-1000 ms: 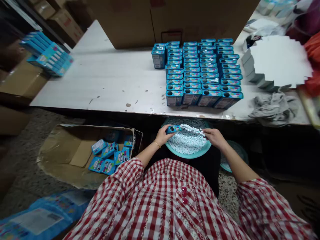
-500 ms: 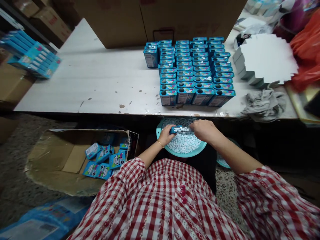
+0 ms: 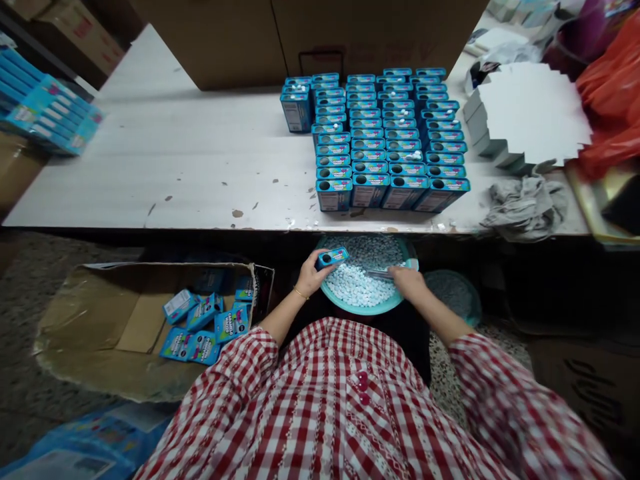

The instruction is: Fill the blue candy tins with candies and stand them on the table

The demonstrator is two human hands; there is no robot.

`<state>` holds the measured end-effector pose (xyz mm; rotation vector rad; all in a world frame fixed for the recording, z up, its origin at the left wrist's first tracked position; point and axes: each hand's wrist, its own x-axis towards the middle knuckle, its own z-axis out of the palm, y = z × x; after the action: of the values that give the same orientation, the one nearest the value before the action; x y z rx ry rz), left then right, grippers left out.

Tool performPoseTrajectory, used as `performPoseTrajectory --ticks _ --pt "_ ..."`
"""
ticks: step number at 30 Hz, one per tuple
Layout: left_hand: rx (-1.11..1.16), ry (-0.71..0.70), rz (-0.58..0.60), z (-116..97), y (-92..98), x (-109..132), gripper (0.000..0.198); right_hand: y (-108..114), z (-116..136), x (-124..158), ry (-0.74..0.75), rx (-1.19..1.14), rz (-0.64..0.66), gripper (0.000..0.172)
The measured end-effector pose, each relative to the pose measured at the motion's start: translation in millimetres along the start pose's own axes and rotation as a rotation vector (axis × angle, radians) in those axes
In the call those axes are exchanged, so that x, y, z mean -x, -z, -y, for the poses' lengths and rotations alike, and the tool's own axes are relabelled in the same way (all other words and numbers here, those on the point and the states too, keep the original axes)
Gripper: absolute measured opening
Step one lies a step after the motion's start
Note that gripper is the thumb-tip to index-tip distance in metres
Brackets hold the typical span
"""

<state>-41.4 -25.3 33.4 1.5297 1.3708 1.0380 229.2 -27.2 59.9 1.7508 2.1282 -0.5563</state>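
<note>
My left hand (image 3: pixel 309 275) is closed around a small blue candy box (image 3: pixel 333 257), its top with a round dark hole facing up. The box is over the left side of a turquoise basin (image 3: pixel 367 311) at my lap. White and pale blue candies (image 3: pixel 357 285) fill the basin. At the basin's right side, my right hand (image 3: pixel 409 283) grips the handle of a scoop (image 3: pixel 380 273), whose far end lies among the candies and is hard to make out.
Rows of blue candy boxes (image 3: pixel 370 145) stand on the white table (image 3: pixel 200 153). An open carton (image 3: pixel 135 327) with several boxes lies at lower left. To the right are white cut card (image 3: pixel 530 113), a grey cloth (image 3: pixel 530 207) and a second basin (image 3: pixel 457 297).
The candies heaped at the box's top are gone from there, and its hole now shows. My left hand has shifted left with the box. My right hand has lowered, and the scoop is in the candies.
</note>
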Motion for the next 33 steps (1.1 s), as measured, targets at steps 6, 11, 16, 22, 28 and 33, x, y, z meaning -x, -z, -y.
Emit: performPoseTrajectory --ticks 6,11,16,22,28,33 --pt "0.069 0.127 -0.148 7 7.5 4 0.042 -54 45 -42 0.005 -0.261 -0.071 0.034" --pt "0.080 0.128 -0.202 12 18.1 6 0.044 -58 21 -51 0.024 -0.547 -0.136 0.030" --pt "0.027 0.094 -0.183 8 15.9 1 0.042 -29 -5 -36 0.055 -0.735 -0.212 0.032" --pt "-0.115 -0.057 -0.031 -4 -17.0 -10 0.036 45 0 -2 0.168 -0.518 -0.250 0.030" --pt "-0.189 -0.133 0.076 -7 -33.1 -10 0.036 103 45 21 0.140 0.099 -0.075 0.035" --pt "-0.203 -0.138 0.086 -3 -35.2 -8 0.037 124 76 31 0.188 0.235 -0.023 0.031"
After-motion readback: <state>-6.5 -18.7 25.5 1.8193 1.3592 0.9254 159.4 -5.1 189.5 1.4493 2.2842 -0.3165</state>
